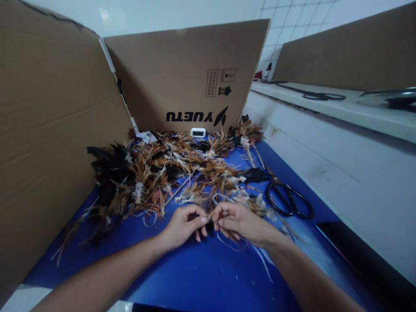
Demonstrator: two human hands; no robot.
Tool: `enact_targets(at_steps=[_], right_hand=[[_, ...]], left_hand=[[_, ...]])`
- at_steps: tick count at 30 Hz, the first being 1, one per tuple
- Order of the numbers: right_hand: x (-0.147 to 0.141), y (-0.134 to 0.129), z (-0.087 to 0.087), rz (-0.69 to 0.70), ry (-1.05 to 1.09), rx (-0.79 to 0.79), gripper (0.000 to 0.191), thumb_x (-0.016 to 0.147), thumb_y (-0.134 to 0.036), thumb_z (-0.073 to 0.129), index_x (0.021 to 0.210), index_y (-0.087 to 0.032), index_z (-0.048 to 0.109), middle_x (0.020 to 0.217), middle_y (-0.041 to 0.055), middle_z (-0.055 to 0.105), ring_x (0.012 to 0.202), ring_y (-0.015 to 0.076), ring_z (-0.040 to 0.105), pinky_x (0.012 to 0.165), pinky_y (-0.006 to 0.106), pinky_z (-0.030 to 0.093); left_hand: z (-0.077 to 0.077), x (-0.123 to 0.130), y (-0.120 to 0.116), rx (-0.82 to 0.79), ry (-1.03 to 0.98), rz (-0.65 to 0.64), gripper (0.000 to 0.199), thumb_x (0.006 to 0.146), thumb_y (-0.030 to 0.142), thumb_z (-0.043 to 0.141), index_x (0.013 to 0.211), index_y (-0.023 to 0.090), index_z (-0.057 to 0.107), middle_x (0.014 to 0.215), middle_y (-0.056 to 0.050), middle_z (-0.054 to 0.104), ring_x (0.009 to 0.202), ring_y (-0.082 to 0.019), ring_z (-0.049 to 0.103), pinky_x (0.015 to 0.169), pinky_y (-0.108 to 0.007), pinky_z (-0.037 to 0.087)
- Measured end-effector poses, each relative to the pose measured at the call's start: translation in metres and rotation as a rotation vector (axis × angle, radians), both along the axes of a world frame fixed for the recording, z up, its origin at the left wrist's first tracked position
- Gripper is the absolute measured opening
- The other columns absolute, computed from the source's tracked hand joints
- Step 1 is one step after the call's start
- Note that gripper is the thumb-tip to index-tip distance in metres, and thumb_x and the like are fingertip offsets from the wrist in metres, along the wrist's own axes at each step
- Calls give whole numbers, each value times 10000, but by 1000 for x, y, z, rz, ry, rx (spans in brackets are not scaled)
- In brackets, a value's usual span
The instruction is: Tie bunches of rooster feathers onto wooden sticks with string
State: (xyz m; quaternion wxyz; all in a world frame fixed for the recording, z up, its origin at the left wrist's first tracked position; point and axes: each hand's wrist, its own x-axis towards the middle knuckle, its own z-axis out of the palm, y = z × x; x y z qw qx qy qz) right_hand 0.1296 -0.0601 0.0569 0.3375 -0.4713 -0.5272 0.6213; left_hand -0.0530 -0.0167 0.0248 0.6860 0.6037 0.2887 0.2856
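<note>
Over the blue tabletop (208, 277), my left hand (186, 223) and my right hand (238, 221) meet with fingertips almost touching. Both pinch a small dark and brown feather bundle (210, 224) between thumbs and forefingers; the fingers partly cover it. Thin pale strips (262, 260) trail on the table below my right hand. Just beyond my hands spreads a heap of brown and black feathers (156, 167), some tied in bunches with white and pink bits. A thin stick (178, 190) lies among them.
Black-handled scissors (287, 199) lie on the right, near a dark flat object (360, 251). A small white digital clock (198, 132) stands before the back cardboard panel (182, 78). Another cardboard panel (55, 130) walls the left. More scissors (320, 95) rest on the white ledge (354, 104).
</note>
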Motion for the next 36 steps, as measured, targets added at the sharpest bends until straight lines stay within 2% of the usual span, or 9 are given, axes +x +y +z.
enact_targets(at_steps=[6, 11, 16, 21, 25, 29, 36], right_hand=[[0, 1, -1, -11, 20, 5, 169, 673, -98, 466, 820, -163, 517, 681, -7, 596, 467, 55, 496, 383, 154, 352], [-1, -2, -2, 8, -6, 101, 203, 720, -237, 614, 896, -159, 552, 798, 34, 612, 637, 101, 551, 488, 192, 421], [-3, -1, -5, -37, -86, 219, 236, 775, -367, 592, 875, -153, 599, 696, 20, 604, 584, 96, 527, 515, 208, 430], [-3, 0, -7, -78, -202, 264, 225, 805, -374, 549, 838, -162, 618, 656, 13, 592, 574, 111, 532, 525, 223, 433], [-3, 0, -5, -81, -375, 424, 192, 843, -325, 498, 793, -181, 614, 680, 12, 599, 615, 125, 546, 568, 237, 422], [-2, 0, -2, -158, -541, 641, 158, 856, -262, 479, 773, -199, 597, 714, 10, 597, 671, 132, 539, 625, 247, 404], [0, -1, 0, -168, -585, 789, 167, 882, -252, 445, 821, -202, 592, 751, 22, 592, 691, 135, 534, 647, 256, 399]], left_hand=[[0, -1, 0, -28, 23, 7, 280, 733, 365, 627, 752, 101, 536, 570, -23, 596, 448, -87, 536, 456, -217, 454], [2, -2, 2, -82, -29, 43, 262, 745, 349, 623, 762, 96, 555, 586, -21, 589, 492, -88, 541, 492, -224, 462], [2, -2, 2, -84, -57, 43, 265, 747, 350, 623, 760, 95, 555, 592, -22, 583, 510, -91, 544, 497, -223, 465], [0, -2, 2, -88, -49, 37, 274, 747, 360, 622, 767, 95, 553, 593, -22, 584, 505, -87, 543, 500, -222, 471], [1, -1, 1, -98, -42, 24, 292, 742, 377, 624, 769, 94, 554, 627, -29, 590, 503, -85, 547, 467, -206, 464], [4, -1, 1, -148, -51, 44, 314, 728, 400, 630, 780, 108, 525, 731, -48, 617, 509, -91, 563, 410, -193, 456], [5, -2, 2, -241, -55, 22, 315, 722, 393, 643, 752, 114, 501, 651, -33, 623, 459, -79, 548, 406, -185, 453]])
